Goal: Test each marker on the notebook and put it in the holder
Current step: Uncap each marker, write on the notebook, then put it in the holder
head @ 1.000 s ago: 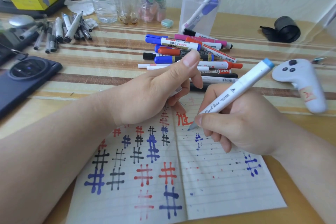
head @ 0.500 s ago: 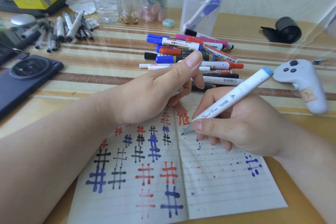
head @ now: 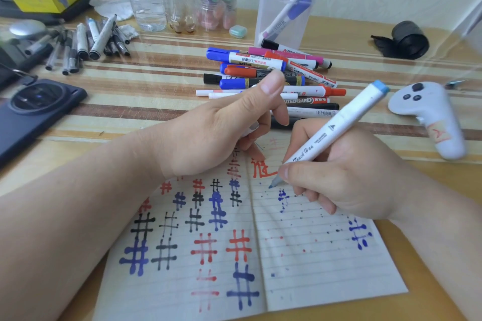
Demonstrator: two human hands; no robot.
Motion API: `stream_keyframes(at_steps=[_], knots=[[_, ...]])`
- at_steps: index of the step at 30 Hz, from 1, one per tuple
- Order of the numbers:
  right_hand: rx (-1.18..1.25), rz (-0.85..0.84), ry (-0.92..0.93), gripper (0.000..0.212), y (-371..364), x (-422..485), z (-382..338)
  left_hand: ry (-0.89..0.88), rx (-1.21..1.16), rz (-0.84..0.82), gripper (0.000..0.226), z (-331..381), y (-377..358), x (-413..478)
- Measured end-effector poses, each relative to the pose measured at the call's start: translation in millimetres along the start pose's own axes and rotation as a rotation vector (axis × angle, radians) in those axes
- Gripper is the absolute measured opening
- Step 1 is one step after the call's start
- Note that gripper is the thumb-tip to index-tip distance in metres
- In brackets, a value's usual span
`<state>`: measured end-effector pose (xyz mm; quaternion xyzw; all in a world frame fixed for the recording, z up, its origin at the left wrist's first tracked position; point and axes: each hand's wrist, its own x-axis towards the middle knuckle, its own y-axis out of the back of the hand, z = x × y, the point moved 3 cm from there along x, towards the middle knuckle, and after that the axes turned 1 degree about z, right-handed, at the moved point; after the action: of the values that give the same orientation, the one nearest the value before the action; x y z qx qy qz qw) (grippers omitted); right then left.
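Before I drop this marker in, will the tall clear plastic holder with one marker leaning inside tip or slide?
Probably light: the clear plastic holder looks thin-walled. It may tip, since its lone white-and-purple marker leans out past one rim. The glossy table cover could let it slide.

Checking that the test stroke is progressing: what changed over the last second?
The right hand, gripping the white marker, nudged its tip left toward the notebook fold, then back right; no new mark visible. The left hand stays on the page top, fingers curled on a white cap; marker pile and holder unchanged.
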<state>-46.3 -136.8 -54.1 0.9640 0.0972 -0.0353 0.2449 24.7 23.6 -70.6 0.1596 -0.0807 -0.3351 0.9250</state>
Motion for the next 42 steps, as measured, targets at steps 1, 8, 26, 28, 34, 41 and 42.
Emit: stream_keyframes(at_steps=[1, 8, 26, 28, 34, 41, 42], knots=[[0.004, 0.0, -0.003, 0.024, 0.1, -0.1, 0.5, 0.001, 0.003, -0.002, 0.084, 0.1, 0.4, 0.1], [0.071, -0.098, 0.075, 0.014, -1.2, -4.2, -0.4, -0.005, 0.015, 0.002, 0.087, -0.2, 1.1, -0.6], [-0.117, -0.076, 0.038, 0.023, 2.6, -0.6, 2.6, -0.02, 0.012, -0.005, 0.076, -0.8, 0.5, 1.9], [-0.146, -0.06, 0.052, 0.026, 4.3, 0.4, 3.0, -0.027, -0.012, -0.024, 0.081, -2.0, 0.3, 2.9], [-0.086, -0.028, 0.078, 0.023, 5.5, 2.0, 7.5, -0.017, 0.065, -0.022, 0.087, 0.1, 2.4, -2.5], [0.35, 0.146, 0.144, 0.014, 14.9, 9.3, 18.2, 0.017, 0.118, -0.093, 0.028, -3.4, 0.1, -3.0], [0.376, 0.149, 0.186, 0.012, 15.0, 9.5, 17.2, 0.002, 0.121, -0.09, 0.036, -2.6, -0.8, -4.4]])
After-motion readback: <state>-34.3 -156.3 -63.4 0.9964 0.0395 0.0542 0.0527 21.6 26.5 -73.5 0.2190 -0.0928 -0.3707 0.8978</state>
